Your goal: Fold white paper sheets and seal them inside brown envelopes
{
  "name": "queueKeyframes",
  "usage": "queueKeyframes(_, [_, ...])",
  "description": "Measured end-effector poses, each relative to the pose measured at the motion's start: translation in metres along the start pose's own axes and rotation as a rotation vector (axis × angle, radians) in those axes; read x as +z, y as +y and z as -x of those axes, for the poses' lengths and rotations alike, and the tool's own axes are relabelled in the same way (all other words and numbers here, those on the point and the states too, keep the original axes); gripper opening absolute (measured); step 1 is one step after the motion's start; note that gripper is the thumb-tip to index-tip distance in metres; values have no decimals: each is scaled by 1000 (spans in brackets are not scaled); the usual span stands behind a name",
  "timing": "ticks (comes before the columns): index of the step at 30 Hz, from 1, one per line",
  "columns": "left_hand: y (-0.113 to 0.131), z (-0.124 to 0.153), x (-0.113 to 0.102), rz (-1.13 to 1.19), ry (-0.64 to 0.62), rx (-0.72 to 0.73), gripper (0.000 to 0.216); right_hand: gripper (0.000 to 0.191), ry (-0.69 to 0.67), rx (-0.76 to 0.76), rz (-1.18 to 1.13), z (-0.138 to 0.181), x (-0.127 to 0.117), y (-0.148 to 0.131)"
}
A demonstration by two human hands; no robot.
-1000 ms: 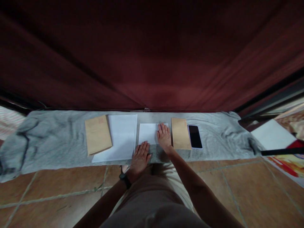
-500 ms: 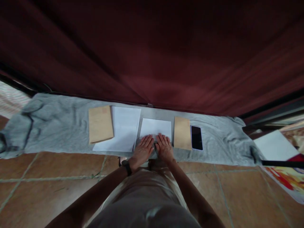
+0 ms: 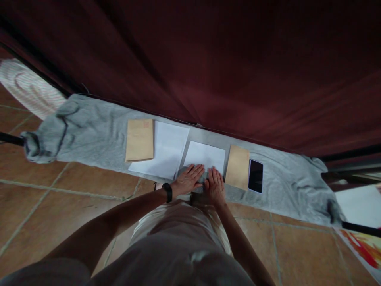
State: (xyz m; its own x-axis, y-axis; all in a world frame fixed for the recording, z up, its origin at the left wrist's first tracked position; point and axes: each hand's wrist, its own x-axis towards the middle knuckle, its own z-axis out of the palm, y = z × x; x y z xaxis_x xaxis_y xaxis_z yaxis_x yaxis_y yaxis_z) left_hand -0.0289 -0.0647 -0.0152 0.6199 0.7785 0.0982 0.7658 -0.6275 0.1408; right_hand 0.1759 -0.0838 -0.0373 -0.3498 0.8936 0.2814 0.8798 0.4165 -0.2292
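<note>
A folded white sheet of paper [image 3: 204,154] lies on the grey cloth in front of me. My left hand [image 3: 189,178] rests flat at its near left edge, fingers stretched out and pointing right. At the near right edge, my right hand [image 3: 214,186] lies flat with its fingers extended away from me. Neither hand grips anything. To the left, a stack of larger white paper [image 3: 170,146] is partly covered by brown envelopes [image 3: 139,140]. On the right lies another brown envelope [image 3: 237,167], close to the sheet.
A phone [image 3: 255,176] with a dark screen lies right of the single envelope. The grey cloth [image 3: 95,131] covers a long narrow surface. Behind it rises a dark red fabric [image 3: 208,79]. Tiled floor [image 3: 80,214] shows below, and a white sheet [image 3: 358,204] sits far right.
My view has turned, so the surface now slants down to the right. My left hand has swung from pointing forward to pointing more to the right; the right hand stays on the sheet's near edge.
</note>
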Motion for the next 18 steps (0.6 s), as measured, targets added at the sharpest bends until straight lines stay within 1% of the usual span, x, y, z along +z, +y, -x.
queueKeyframes(7, [2,-1,-4,-23,-3,3,69,64,-3,73,-13,14,-3,-1])
queueKeyframes(11, [2,0,-5,-26,-8,-2,68,64,3,117,-7,19,-4,-5])
queueKeyframes(14, [2,-1,-6,-16,-3,-3,65,63,11,145,-13,17,-6,-12])
queueKeyframes(18, [0,0,-4,49,40,-8,61,62,-8,108,-53,4,-13,-23])
